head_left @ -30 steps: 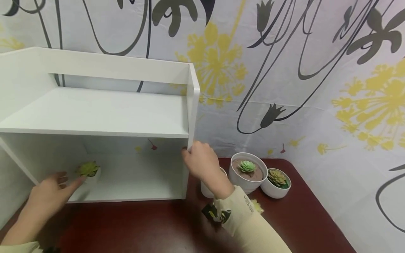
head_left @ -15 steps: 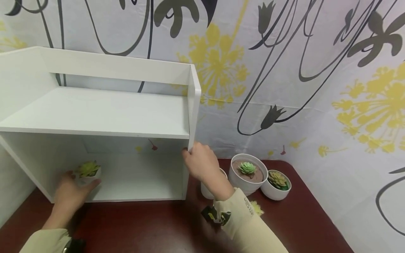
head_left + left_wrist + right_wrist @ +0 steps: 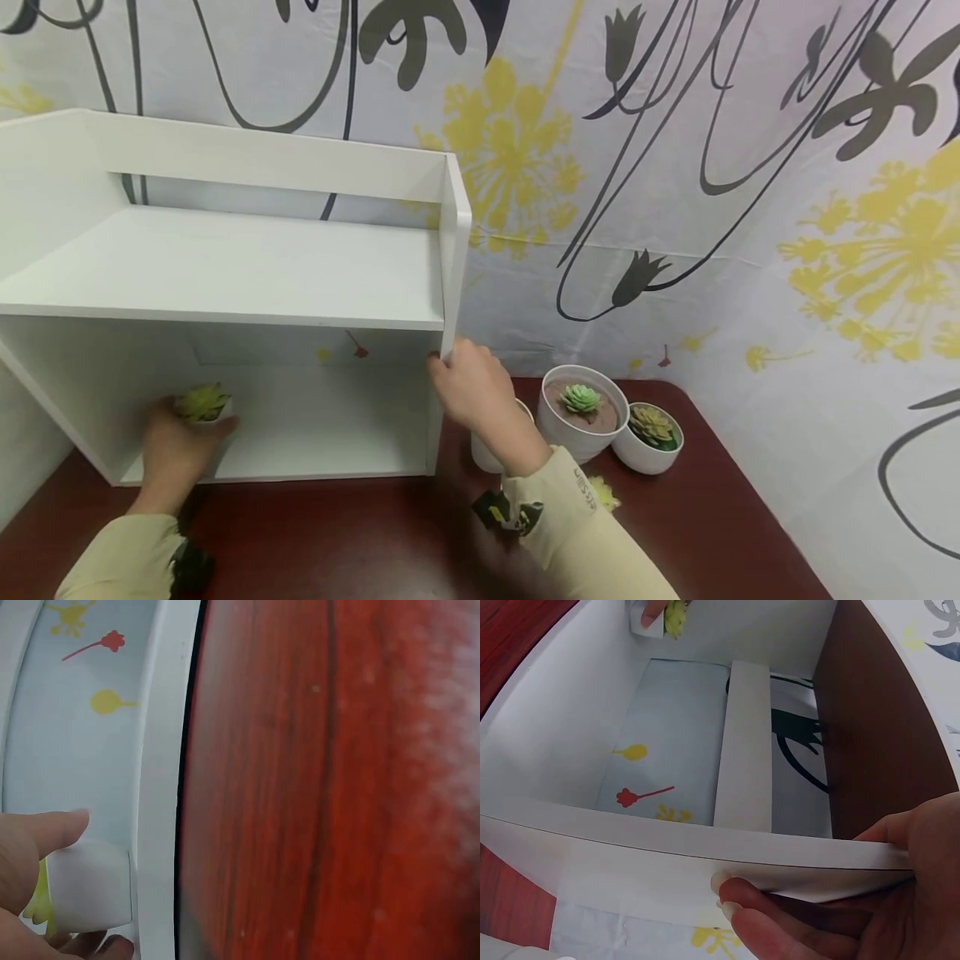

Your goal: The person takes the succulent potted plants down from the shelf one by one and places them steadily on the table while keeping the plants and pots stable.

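In the lower left compartment of the white shelf unit [image 3: 292, 275], a small yellow-green succulent [image 3: 202, 402] stands in a white pot [image 3: 90, 889]. My left hand [image 3: 174, 450] reaches in and holds this pot, thumb along one side and fingers round the other. The left wrist view has the pot's base at the compartment's floor, close behind the front edge. My right hand [image 3: 474, 385] grips the front edge of the unit's right side panel [image 3: 705, 847], thumb inside and fingers on the outer face.
Right of the unit, a large white pot [image 3: 551, 417] with a green succulent and a smaller potted succulent [image 3: 648, 450] stand on the dark red table [image 3: 337, 533]. Another white pot [image 3: 486, 454] is partly hidden behind my right arm. A yellow-green plant [image 3: 603, 493] peeks past the sleeve.
My left hand has moved rightward and deeper into the compartment, and its thumb and fingers have come round the succulent's pot. My right hand keeps its grip on the side panel.
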Action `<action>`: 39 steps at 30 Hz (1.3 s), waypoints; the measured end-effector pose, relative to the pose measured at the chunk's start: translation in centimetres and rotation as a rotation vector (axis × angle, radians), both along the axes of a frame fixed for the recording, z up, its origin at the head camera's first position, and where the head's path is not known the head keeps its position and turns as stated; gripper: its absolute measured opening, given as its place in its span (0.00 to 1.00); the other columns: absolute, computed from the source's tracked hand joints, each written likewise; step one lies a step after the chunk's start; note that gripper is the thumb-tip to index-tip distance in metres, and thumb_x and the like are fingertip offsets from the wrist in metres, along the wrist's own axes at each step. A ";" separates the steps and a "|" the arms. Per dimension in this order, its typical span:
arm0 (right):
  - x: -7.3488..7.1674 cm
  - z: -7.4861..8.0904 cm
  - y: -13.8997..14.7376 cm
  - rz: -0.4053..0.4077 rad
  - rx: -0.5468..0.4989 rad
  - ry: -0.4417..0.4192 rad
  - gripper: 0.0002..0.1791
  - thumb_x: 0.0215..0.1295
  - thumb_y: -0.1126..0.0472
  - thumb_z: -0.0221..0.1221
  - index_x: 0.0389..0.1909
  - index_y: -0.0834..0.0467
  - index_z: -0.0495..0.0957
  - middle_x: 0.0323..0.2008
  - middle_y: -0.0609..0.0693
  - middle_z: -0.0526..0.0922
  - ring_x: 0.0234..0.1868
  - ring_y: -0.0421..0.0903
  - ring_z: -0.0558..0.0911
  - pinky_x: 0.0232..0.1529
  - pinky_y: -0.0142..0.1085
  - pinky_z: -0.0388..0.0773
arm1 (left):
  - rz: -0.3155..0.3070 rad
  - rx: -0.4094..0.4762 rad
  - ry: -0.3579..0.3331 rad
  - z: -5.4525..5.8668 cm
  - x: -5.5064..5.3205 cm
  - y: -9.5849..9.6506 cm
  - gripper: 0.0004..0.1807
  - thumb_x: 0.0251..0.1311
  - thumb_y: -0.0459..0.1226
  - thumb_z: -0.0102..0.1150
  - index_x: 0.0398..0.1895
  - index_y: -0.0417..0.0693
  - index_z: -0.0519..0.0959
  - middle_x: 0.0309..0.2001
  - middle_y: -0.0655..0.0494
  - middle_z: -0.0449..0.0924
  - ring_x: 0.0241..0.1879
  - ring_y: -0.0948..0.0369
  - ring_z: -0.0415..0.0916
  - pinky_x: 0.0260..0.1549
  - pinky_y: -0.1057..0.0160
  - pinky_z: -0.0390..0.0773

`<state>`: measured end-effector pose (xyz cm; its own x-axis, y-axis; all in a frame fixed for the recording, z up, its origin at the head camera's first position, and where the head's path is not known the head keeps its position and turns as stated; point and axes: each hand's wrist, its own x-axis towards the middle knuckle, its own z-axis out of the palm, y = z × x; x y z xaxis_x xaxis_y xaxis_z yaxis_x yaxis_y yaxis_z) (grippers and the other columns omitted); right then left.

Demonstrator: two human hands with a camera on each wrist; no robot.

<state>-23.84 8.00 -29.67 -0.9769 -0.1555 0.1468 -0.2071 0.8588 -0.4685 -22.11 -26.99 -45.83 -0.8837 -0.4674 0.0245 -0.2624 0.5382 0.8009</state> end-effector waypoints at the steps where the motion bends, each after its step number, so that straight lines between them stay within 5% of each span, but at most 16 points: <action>1: 0.0 0.0 0.0 -0.001 0.002 0.001 0.15 0.73 0.50 0.49 0.25 0.52 0.71 0.21 0.50 0.74 0.25 0.51 0.77 0.22 0.41 0.70 | 0.000 -0.001 0.007 -0.1 0.0 0.0 0.51 0.62 0.41 0.65 0.75 0.24 0.44 0.65 0.18 0.58 0.60 0.28 0.63 0.55 0.31 0.69; 11: -0.2 0.3 -0.4 0.045 0.017 -0.013 0.15 0.74 0.50 0.48 0.28 0.51 0.72 0.22 0.50 0.73 0.25 0.49 0.76 0.23 0.40 0.71 | -0.014 -0.018 -0.013 0.2 -0.3 -1.1 0.49 0.66 0.42 0.60 0.77 0.27 0.43 0.65 0.17 0.58 0.59 0.28 0.63 0.51 0.32 0.70; 21: -0.4 0.4 -0.1 0.028 0.028 -0.039 0.19 0.72 0.50 0.48 0.19 0.50 0.65 0.19 0.48 0.69 0.24 0.48 0.74 0.21 0.39 0.68 | -0.118 -0.222 0.094 0.3 0.4 -0.1 0.37 0.55 0.38 0.71 0.62 0.22 0.68 0.52 0.20 0.74 0.46 0.31 0.74 0.34 0.46 0.74; 28: -0.2 0.7 0.3 0.044 0.049 -0.062 0.19 0.73 0.49 0.47 0.20 0.50 0.65 0.18 0.47 0.68 0.22 0.47 0.73 0.20 0.39 0.67 | -0.267 -0.241 0.142 1.8 1.2 2.7 0.38 0.49 0.38 0.75 0.61 0.27 0.71 0.48 0.25 0.78 0.42 0.38 0.78 0.31 0.59 0.72; 33: -0.4 1.2 0.7 0.073 0.064 -0.080 0.22 0.73 0.50 0.48 0.17 0.51 0.63 0.15 0.46 0.66 0.17 0.45 0.68 0.17 0.38 0.63 | -0.404 -0.247 0.119 3.2 2.2 5.3 0.38 0.47 0.40 0.76 0.60 0.30 0.72 0.48 0.28 0.80 0.43 0.42 0.80 0.33 0.58 0.75; 39: -0.5 1.1 0.7 0.069 0.070 -0.074 0.23 0.72 0.50 0.49 0.15 0.50 0.62 0.14 0.45 0.65 0.17 0.44 0.68 0.16 0.37 0.63 | -0.498 -0.207 0.097 3.9 3.9 8.9 0.37 0.44 0.39 0.77 0.60 0.36 0.75 0.46 0.38 0.83 0.40 0.51 0.79 0.34 0.58 0.76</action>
